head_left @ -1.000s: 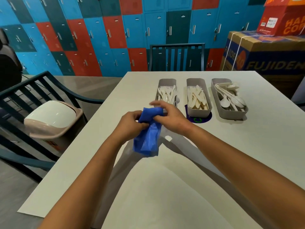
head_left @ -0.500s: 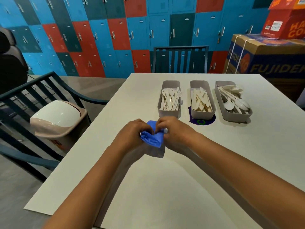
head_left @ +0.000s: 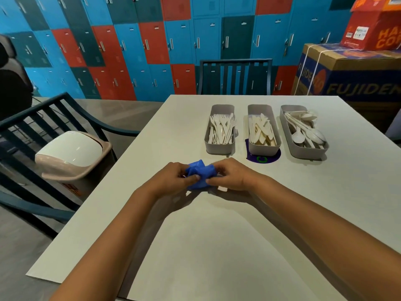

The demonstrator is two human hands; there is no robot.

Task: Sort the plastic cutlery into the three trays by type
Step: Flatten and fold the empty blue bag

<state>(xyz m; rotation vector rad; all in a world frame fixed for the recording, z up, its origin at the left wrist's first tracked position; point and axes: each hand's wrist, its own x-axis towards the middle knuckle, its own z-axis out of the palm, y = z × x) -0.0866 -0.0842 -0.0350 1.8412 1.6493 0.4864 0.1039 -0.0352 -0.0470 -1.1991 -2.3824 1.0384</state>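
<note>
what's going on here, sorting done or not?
Looks done. Forks sit in the left tray, knives in the middle tray, spoons in the right tray, and no loose cutlery shows on the table. Both hands, left hand and right hand, are scrunching a blue plastic bag in front of the trays.

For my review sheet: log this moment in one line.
hands: left and right grip blue bag | trays: forks, knives, spoons sorted
</note>
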